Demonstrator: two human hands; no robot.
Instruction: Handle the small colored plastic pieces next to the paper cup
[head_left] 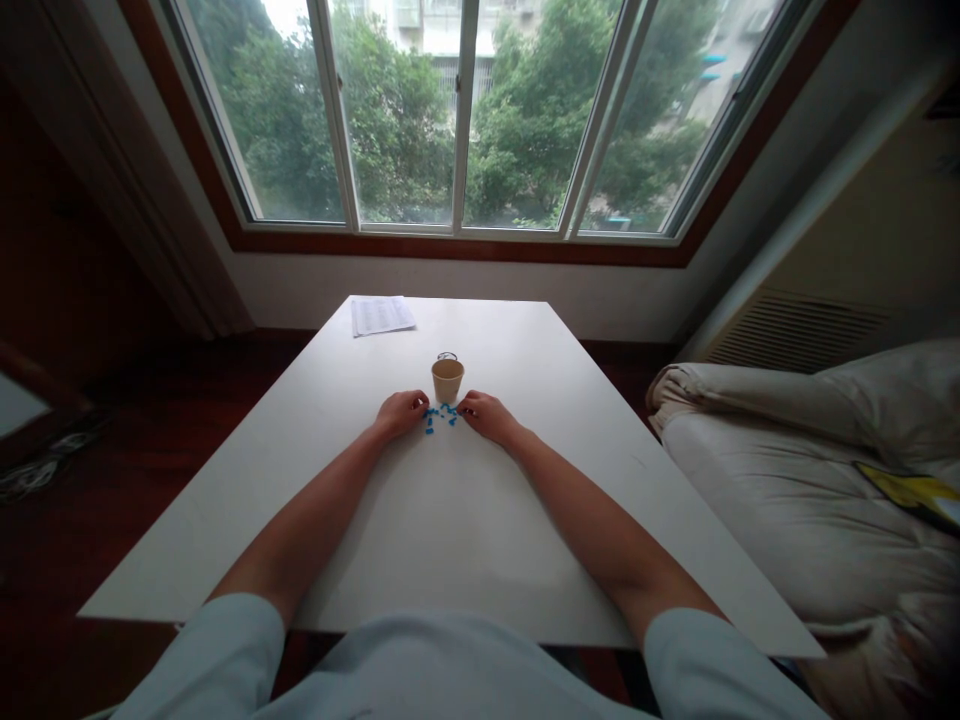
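Several small blue pieces (430,431) lie scattered on the white table, too small for me to tell their kind. Just behind them a brown paper cup (448,384) stands upright with its mouth up. My left hand (403,412) rests at the left edge of the pieces, thumb and fingers drawn together in a pinch. On the other side, my right hand (484,412) is also pinched, its fingertips right beside the blue pieces. Whatever either hand holds is too small to make out. A thin dark looped item (447,355) lies behind the cup.
The white table (450,540) extends toward a wide window (457,120). Printed sheets of paper (382,315) lie at its far left corner. A padded beige sofa or bed (795,490) stands along the right side. Cables (37,470) lie on the floor at left.
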